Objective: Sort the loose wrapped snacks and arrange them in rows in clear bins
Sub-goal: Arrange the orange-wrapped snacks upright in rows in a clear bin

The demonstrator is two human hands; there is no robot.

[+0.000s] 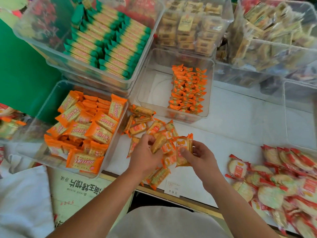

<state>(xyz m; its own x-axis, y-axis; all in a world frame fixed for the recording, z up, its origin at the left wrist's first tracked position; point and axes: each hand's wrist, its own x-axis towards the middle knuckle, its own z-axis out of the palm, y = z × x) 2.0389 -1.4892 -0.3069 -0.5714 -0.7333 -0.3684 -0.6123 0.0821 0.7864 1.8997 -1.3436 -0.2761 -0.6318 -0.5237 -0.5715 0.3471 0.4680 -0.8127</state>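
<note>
Roughly a third of the way through, by the look of it, for the small snacks at least. The clear plastic bin (155,93) at the middle of the white tabletop (240,117) holds neat rows of small orange packets (187,91) packed against its right wall, while the left and central part of its floor is bare. Just in front of that bin lies a loose heap of small orange wrapped snacks (142,125), tumbled at all angles on the table, and it reaches down to the near edge. Both hands work at this heap. The left hand (145,154) has its fingers curled round a golden-yellow wrapped snack (159,143), gripping it from the side. The right hand (201,156) pinches a small stack of orange-and-yellow packets (183,152) between thumb and fingers, held upright just above the table. So the gathering step is in hand and the placing is not yet done. To the left, a clear bin of large orange cracker packs (85,127) is only partly ordered, with several packs lying jumbled on top. Behind it, a clear bin of green-ended packets (109,43) looks finished, its rows tight. At the right, red-edged round rice crackers (274,177) lie in a spread-out pile, seemingly unsorted; whether they sit in a bin I cannot tell.
</note>
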